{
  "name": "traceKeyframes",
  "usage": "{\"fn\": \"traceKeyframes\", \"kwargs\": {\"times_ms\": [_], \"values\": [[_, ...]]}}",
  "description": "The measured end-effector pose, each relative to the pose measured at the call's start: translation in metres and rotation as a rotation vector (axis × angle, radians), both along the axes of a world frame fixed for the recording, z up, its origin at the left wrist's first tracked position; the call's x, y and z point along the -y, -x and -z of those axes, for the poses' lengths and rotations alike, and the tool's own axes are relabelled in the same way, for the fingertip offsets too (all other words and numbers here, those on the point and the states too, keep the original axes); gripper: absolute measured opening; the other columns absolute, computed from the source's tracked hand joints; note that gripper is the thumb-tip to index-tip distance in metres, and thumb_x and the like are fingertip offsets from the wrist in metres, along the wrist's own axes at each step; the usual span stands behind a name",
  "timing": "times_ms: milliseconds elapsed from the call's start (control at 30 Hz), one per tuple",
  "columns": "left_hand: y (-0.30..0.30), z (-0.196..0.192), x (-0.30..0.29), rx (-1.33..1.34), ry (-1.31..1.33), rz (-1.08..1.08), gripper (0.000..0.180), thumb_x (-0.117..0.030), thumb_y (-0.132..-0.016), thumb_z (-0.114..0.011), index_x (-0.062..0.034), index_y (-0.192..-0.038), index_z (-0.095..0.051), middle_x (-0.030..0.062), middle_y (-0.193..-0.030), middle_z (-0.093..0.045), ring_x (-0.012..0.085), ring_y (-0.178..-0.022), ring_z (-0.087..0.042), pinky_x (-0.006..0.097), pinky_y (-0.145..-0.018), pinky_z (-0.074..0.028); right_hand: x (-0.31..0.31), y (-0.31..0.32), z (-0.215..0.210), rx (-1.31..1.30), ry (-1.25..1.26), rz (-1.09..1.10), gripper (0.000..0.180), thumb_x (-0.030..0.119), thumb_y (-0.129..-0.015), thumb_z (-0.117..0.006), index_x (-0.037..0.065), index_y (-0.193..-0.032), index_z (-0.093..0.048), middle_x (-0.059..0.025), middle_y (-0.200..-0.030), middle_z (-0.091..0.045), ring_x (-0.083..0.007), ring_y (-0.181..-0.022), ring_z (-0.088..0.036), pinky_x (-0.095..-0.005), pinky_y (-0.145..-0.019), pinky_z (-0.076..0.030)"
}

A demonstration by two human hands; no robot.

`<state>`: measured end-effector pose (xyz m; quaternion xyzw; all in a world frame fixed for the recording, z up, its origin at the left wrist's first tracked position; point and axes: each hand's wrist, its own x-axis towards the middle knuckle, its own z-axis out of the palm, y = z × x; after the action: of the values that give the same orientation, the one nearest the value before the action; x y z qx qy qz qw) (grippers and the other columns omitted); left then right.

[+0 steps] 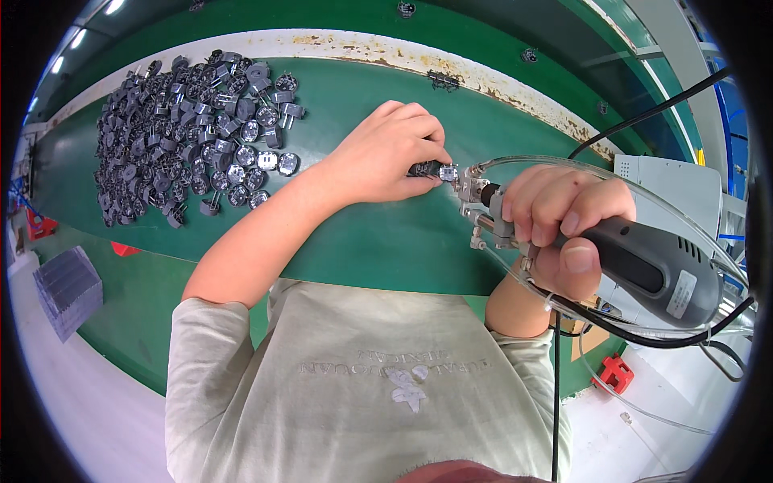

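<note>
My left hand (396, 151) is closed over the green tabletop, its thumb and fingers pinching a small black plug part (422, 170). The screwdriver's metal tip end meets that part at its right side. My right hand (568, 211) is wrapped round the dark grey electric screwdriver (644, 262), which lies tilted, its body pointing to the lower right. Clear hoses and metal fittings (483, 197) are fixed to its front. Left of my left arm lies a heap of black plug parts (193, 133), several with metal pins showing.
A white rusty ledge (322, 42) bounds the far side of the green table (378, 249). A few loose parts (443, 80) lie along it. At right stands a white box-shaped machine (672, 189); a black cable (644, 113) hangs near it. A grey stack (68, 291) sits low left.
</note>
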<state>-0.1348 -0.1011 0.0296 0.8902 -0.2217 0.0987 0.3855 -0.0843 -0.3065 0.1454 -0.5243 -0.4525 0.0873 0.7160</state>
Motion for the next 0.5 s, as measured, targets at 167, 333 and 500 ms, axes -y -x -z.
{"fn": "traceKeyframes", "kwargs": {"times_ms": [167,333,500], "values": [[0.001,0.000,-0.001,-0.008,-0.009,-0.004,0.026,-0.021,-0.075,-0.083,-0.0121,-0.099,-0.077,0.0007,-0.101,-0.063,0.0244,-0.105,-0.058,0.039,-0.093,-0.042,0.000,0.001,0.001,-0.012,0.005,0.010,0.026,0.026,-0.092,-0.067,0.009,-0.094,-0.048,-0.0047,-0.067,-0.055,-0.0185,-0.053,-0.055,-0.0391,-0.055,-0.052],[0.002,0.001,0.001,0.007,0.003,-0.001,0.027,-0.021,-0.075,-0.083,-0.0116,-0.099,-0.076,0.0010,-0.101,-0.063,0.0244,-0.106,-0.058,0.039,-0.094,-0.042,-0.003,0.004,-0.001,-0.005,0.030,0.023,0.028,0.026,-0.092,-0.070,0.008,-0.092,-0.048,-0.0050,-0.065,-0.054,-0.0188,-0.052,-0.055,-0.0386,-0.054,-0.051],[0.005,-0.001,0.005,0.037,-0.011,-0.017,0.024,-0.019,-0.073,-0.081,-0.0114,-0.095,-0.076,0.0004,-0.098,-0.062,0.0232,-0.104,-0.058,0.039,-0.092,-0.042,-0.008,0.004,0.015,0.022,-0.006,0.019,0.029,-0.004,-0.074,-0.079,0.004,-0.089,-0.055,-0.0073,-0.068,-0.063,-0.0175,-0.056,-0.059,-0.0319,-0.054,-0.050]]}}
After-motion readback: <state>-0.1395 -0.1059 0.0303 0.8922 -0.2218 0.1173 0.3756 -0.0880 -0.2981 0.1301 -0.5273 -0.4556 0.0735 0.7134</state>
